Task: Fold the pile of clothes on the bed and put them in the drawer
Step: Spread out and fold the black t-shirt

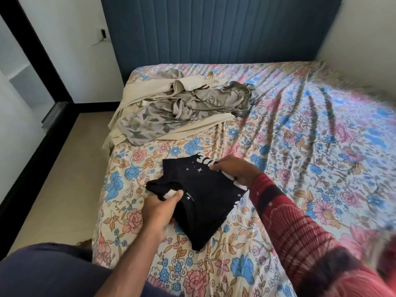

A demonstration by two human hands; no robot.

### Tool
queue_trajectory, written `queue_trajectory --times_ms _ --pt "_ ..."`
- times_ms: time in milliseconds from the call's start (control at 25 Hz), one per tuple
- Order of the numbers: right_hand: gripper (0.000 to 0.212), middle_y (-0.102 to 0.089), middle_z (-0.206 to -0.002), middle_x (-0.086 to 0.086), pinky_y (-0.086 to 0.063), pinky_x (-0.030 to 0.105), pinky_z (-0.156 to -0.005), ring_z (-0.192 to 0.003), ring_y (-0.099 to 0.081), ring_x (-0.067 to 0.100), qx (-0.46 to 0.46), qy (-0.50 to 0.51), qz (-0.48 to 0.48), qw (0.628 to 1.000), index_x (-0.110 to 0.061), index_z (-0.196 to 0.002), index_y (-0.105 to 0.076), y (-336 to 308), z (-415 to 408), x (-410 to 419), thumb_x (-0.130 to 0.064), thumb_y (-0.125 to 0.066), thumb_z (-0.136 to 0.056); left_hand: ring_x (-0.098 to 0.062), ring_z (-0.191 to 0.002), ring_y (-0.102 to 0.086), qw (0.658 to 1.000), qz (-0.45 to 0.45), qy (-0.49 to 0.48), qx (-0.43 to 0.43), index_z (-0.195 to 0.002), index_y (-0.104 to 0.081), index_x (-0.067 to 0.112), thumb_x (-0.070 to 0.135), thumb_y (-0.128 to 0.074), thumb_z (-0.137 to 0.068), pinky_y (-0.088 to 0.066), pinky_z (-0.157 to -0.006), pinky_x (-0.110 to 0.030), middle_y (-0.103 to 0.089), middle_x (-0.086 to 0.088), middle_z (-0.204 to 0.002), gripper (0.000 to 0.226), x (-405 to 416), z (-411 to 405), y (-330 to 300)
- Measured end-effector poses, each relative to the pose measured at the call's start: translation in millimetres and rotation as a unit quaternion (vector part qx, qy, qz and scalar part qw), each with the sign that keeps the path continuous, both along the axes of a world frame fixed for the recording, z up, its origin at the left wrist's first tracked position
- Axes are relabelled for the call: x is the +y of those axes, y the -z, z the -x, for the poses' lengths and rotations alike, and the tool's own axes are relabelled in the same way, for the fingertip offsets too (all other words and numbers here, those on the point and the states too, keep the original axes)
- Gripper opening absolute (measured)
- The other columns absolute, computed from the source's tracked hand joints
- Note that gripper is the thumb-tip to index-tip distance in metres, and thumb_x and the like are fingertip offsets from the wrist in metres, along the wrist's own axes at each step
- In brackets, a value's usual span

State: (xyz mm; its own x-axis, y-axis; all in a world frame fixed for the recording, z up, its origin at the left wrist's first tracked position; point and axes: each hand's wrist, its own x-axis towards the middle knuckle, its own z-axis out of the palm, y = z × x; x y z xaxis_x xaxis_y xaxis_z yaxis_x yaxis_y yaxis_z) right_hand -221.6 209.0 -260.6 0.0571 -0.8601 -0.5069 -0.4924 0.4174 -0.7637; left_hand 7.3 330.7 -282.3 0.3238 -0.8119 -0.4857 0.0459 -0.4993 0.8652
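Observation:
A black T-shirt with white stars and lettering lies partly folded on the floral bedsheet near the front. My left hand grips its left edge by the collar, thumb on top. My right hand pinches its far right edge, fingers curled round the fabric. Farther back on the left of the bed sits a loose pile of clothes: grey and cream garments, one with a grey star print. No drawer is in view.
A blue padded headboard stands behind the bed. The beige floor runs along the bed's left side, bounded by a black-framed glass door. The bed's right half holds only rumpled sheet.

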Motion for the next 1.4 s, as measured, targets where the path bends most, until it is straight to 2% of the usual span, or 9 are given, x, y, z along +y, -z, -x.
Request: queue_trajectory --times_ms 120,280,480,640,760,880,1040,1200,1400 --pt "0.013 -0.072 -0.103 0.018 -0.056 0.047 -0.094 -0.095 -0.069 0.031 -0.108 0.044 -0.009 0.993 -0.007 -0.102 -0.072 -17 8 29 -0.014 -0.070 -0.091 -0.023 -0.092 -0.070 0.998 0.006 0.018 -0.066 -0.108 -0.065 0.025 0.033 -0.094 -0.060 -0.058 -0.087 -0.041 -0.073 0.005 -0.098 0.056 1 15 -17" --pt "0.019 -0.072 -0.096 0.010 -0.058 0.034 -0.067 -0.079 -0.069 0.019 -0.203 0.245 0.068 0.946 -0.016 -0.108 -0.068 -35 48 134 -0.005 -0.062 -0.094 -0.021 -0.097 -0.066 0.968 0.106 0.178 -0.144 -0.117 -0.059 0.020 0.002 -0.085 -0.071 -0.049 -0.075 -0.029 -0.068 0.003 -0.103 0.055 -17 53 -49" --pt "0.028 -0.073 -0.101 0.018 -0.061 0.047 -0.069 -0.086 -0.074 0.032 -0.317 0.392 0.029 0.863 -0.003 -0.116 -0.059 -21 41 283 0.006 -0.066 -0.091 -0.023 -0.103 -0.064 0.811 0.191 0.511 -0.213 -0.131 -0.060 0.020 -0.005 -0.080 -0.075 -0.054 -0.086 -0.034 -0.063 -0.006 -0.117 0.065 -70 135 -81" --pt "0.013 -0.074 -0.086 0.017 -0.059 0.041 -0.066 -0.071 -0.072 0.029 -0.190 0.283 -0.076 0.937 0.001 -0.103 -0.066 -18 55 322 -0.010 -0.069 -0.096 -0.026 -0.115 -0.061 0.721 0.201 0.588 -0.305 -0.148 -0.045 0.028 0.008 -0.078 -0.080 -0.052 -0.097 -0.043 -0.060 -0.006 -0.135 0.078 -55 182 -56" --pt "0.020 -0.075 -0.072 0.009 -0.058 0.041 -0.059 -0.059 -0.070 0.021 0.069 0.269 0.036 0.960 -0.011 -0.083 -0.070 -17 94 315 -0.027 -0.071 -0.095 -0.029 -0.132 -0.052 0.777 0.262 0.442 -0.363 -0.147 -0.046 0.026 0.034 -0.080 -0.084 -0.044 -0.108 -0.047 -0.051 -0.005 -0.149 0.072 -40 159 -36" --pt "0.024 -0.072 -0.088 -0.008 -0.059 0.041 -0.077 -0.080 -0.068 0.010 0.274 0.287 0.144 0.907 -0.026 -0.092 -0.068 -13 117 279 -0.050 -0.068 -0.091 -0.030 -0.100 -0.062 0.858 0.192 0.279 -0.387 -0.118 -0.060 0.011 0.047 -0.070 -0.092 -0.049 -0.080 -0.041 -0.065 -0.010 -0.114 0.046 -37 117 -29" --pt "0.065 -0.065 -0.118 0.005 -0.054 0.047 -0.098 -0.110 -0.063 0.026 0.275 0.255 0.074 0.924 -0.012 -0.133 -0.054 10 111 237 -0.063 -0.057 -0.092 -0.023 -0.060 -0.055 0.871 0.026 0.329 -0.363 -0.073 -0.049 0.012 0.058 -0.061 -0.093 -0.037 -0.057 -0.031 -0.056 -0.003 -0.067 0.052 -13 104 -22" --pt "0.044 -0.072 -0.090 -0.005 -0.062 0.043 -0.079 -0.084 -0.070 0.018 0.180 0.272 0.060 0.943 -0.021 -0.100 -0.067 18 102 211 -0.060 -0.062 -0.081 -0.021 -0.073 -0.060 0.887 -0.005 0.359 -0.290 -0.081 -0.059 0.014 0.043 -0.074 -0.090 -0.048 -0.068 -0.034 -0.065 -0.004 -0.083 0.034 -1 125 -28" --pt "0.015 -0.075 -0.097 -0.005 -0.063 0.029 -0.075 -0.084 -0.073 0.012 0.009 0.304 0.126 0.944 -0.022 -0.104 -0.069 -4 88 214 -0.025 -0.071 -0.090 -0.030 -0.101 -0.061 0.898 0.027 0.362 -0.247 -0.124 -0.061 0.012 0.020 -0.063 -0.098 -0.044 -0.086 -0.034 -0.067 -0.010 -0.118 0.027 11 136 -31"
